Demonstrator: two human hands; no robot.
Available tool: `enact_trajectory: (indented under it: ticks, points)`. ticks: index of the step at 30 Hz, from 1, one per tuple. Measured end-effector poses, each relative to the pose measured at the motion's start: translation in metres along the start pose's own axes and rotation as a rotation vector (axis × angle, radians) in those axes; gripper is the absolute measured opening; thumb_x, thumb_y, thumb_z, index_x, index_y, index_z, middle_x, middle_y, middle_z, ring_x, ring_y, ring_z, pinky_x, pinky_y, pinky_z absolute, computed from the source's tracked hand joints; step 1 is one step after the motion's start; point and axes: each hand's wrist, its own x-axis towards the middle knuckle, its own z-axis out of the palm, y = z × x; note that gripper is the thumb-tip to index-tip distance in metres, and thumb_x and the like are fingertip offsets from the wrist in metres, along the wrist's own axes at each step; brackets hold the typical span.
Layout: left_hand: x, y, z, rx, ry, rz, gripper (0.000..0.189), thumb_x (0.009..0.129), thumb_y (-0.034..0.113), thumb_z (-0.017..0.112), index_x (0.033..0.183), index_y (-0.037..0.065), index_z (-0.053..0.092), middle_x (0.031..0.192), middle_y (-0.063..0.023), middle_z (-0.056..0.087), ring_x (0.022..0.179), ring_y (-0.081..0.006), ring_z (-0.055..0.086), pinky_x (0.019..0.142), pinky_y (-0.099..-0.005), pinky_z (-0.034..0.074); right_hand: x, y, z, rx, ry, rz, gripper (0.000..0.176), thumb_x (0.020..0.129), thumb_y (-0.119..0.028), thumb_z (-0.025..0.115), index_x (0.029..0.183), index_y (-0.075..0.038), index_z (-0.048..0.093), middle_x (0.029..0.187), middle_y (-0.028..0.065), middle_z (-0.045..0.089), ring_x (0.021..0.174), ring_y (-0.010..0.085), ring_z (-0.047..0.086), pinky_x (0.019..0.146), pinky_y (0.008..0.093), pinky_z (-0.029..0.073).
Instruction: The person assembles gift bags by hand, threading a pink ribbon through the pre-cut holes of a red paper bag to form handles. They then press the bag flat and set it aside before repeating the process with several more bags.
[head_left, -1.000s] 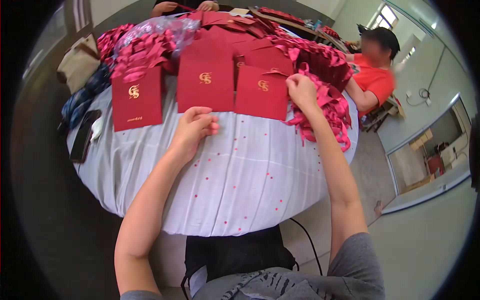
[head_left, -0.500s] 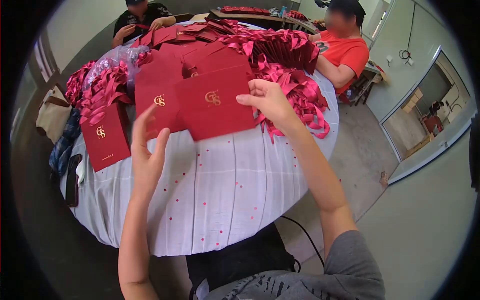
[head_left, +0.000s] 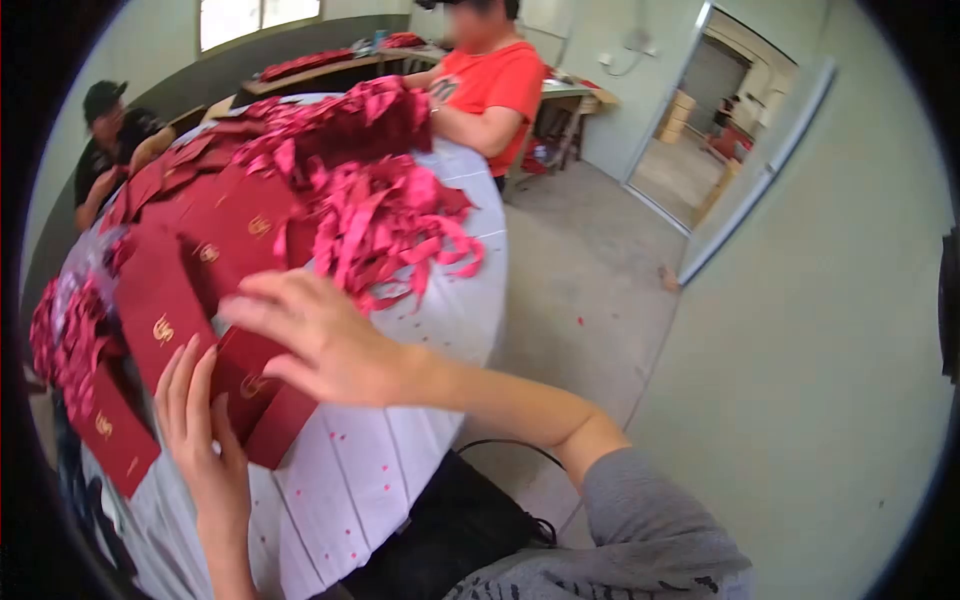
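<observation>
A dark red paper bag [head_left: 277, 428] with a gold logo lies at the near side of the table, partly hidden by my hands. My left hand [head_left: 205, 425] is open at its left edge, fingers stretched and seeming to touch it. Just above the bag is my right hand [head_left: 320, 340], open, fingers apart and slightly blurred; contact cannot be made out. Behind them, another red bag [head_left: 160, 290] with the same gold logo leans on a pile of flat bags [head_left: 240, 205]. One more red bag [head_left: 125, 440] lies at the far left.
Pink-red ribbons [head_left: 375, 225] heap up right of the pile, and more ribbons [head_left: 75, 345] lie at the left by clear plastic. Small red dots are scattered on the white tablecloth [head_left: 340, 490]. A person in a red shirt [head_left: 490, 90] and another in black [head_left: 110, 150] work across the table.
The view has swung right. The bag that my right hand held up is now lower, by the table. My right hand has let go and spread its fingers; my left hand has come to the bag's edge.
</observation>
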Motion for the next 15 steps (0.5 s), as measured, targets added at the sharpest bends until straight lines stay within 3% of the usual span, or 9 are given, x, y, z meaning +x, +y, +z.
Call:
enact_trajectory:
  ticks: [2, 5, 8, 10, 12, 15]
  points:
    - [-0.005, 0.005, -0.001, 0.079, 0.042, -0.002, 0.035, 0.082, -0.006, 0.053, 0.116, 0.002, 0.057, 0.122, -0.0144, 0.049, 0.118, -0.0340, 0.044, 0.100, -0.0432, 0.034, -0.005, -0.008, 0.003, -0.025, 0.010, -0.021, 0.051, 0.070, -0.008, 0.069, 0.119, -0.009, 0.054, 0.124, 0.0126, 0.045, 0.117, 0.0325, 0.041, 0.098, 0.0447, 0.035]
    - [-0.017, 0.003, -0.003, 0.225, -0.009, -0.003, 0.033, 0.084, -0.003, 0.053, 0.116, 0.003, 0.057, 0.116, -0.0135, 0.048, 0.114, -0.0336, 0.043, 0.100, -0.0434, 0.033, -0.010, -0.013, 0.001, -0.052, 0.063, -0.015, 0.044, 0.071, -0.008, 0.069, 0.112, -0.009, 0.055, 0.125, 0.0118, 0.045, 0.118, 0.0327, 0.040, 0.097, 0.0444, 0.035]
    - [-0.009, 0.012, -0.008, 0.199, -0.022, 0.036, 0.026, 0.082, -0.003, 0.053, 0.107, 0.001, 0.056, 0.107, -0.0134, 0.051, 0.108, -0.0333, 0.044, 0.102, -0.0476, 0.031, -0.006, -0.025, -0.004, -0.131, 0.116, -0.031, 0.032, 0.070, -0.011, 0.071, 0.097, -0.006, 0.054, 0.121, 0.0135, 0.046, 0.119, 0.0326, 0.039, 0.096, 0.0441, 0.035]
    - [0.000, 0.024, -0.014, 0.159, -0.068, 0.027, 0.020, 0.078, -0.003, 0.053, 0.098, 0.001, 0.054, 0.095, -0.0130, 0.054, 0.102, -0.0329, 0.046, 0.103, -0.0514, 0.030, -0.005, -0.026, -0.001, -0.121, 0.117, -0.027, 0.032, 0.069, -0.016, 0.072, 0.093, -0.003, 0.054, 0.113, 0.0141, 0.049, 0.110, 0.0313, 0.044, 0.090, 0.0424, 0.037]
    - [0.004, 0.025, -0.023, 0.179, -0.116, 0.044, 0.023, 0.077, -0.003, 0.054, 0.099, 0.002, 0.054, 0.094, -0.0126, 0.054, 0.103, -0.0320, 0.047, 0.104, -0.0501, 0.028, -0.003, -0.022, 0.002, -0.154, 0.142, -0.050, 0.035, 0.067, -0.019, 0.074, 0.092, -0.002, 0.057, 0.102, 0.0119, 0.053, 0.098, 0.0278, 0.047, 0.084, 0.0400, 0.038]
    - [0.008, 0.024, -0.036, 0.206, -0.180, 0.055, 0.023, 0.076, -0.002, 0.057, 0.098, 0.002, 0.054, 0.090, -0.0107, 0.054, 0.103, -0.0302, 0.047, 0.104, -0.0474, 0.027, -0.005, -0.021, 0.002, -0.115, 0.085, -0.034, 0.033, 0.067, -0.020, 0.075, 0.087, -0.003, 0.055, 0.105, 0.0118, 0.052, 0.104, 0.0294, 0.048, 0.088, 0.0420, 0.039]
